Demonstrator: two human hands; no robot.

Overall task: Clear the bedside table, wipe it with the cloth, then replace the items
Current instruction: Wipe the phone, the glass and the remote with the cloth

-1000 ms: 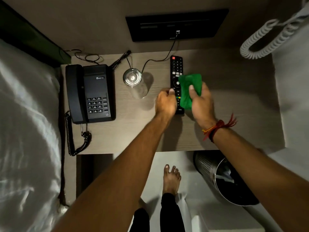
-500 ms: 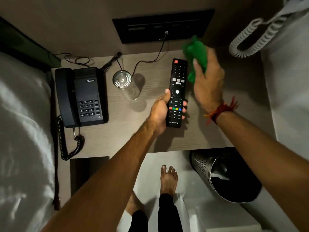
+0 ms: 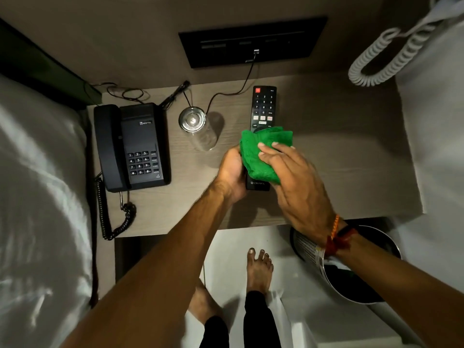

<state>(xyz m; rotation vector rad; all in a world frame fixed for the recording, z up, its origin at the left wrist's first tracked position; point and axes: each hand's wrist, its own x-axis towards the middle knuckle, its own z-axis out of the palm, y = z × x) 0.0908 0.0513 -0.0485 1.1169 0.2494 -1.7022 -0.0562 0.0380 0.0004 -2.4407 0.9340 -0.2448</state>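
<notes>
Bed (image 3: 37,197) w/ white sheets along left edge, touching table side. Wood-look table (image 3: 351,159) centre frame, against wall; dark socket panel (image 3: 251,41) on wall above, thin black cable (image 3: 241,84) plugged in and trailing down onto table top. Perforated metal bin (image 3: 313,249) on floor at lower right, partly under right forearm. Black desk phone (image 3: 130,146) at table's left end, handset on cradle, coiled cord (image 3: 113,222) hanging over front edge. White coiled cord (image 3: 381,61) dangling at upper right. Black remote (image 3: 263,106) lengthwise approx mid-table, right of glass; top half w/ number keys visible, lower half under cloth, brand end poking out below. Left hand (image 3: 232,172) gripping remote's lower left edge, fingers clamped round it; can't tell if remote lifted or resting on table. Right hand (image 3: 296,182) pressing green cloth (image 3: 263,151) onto remote, fingers (image 3: 270,149) spread flat on cloth, bunched fabric held under palm. Clear glass (image 3: 197,126) upright betw. phone and remote, near back, apart from both. Red-orange thread band (image 3: 336,234) on right wrist.
</notes>
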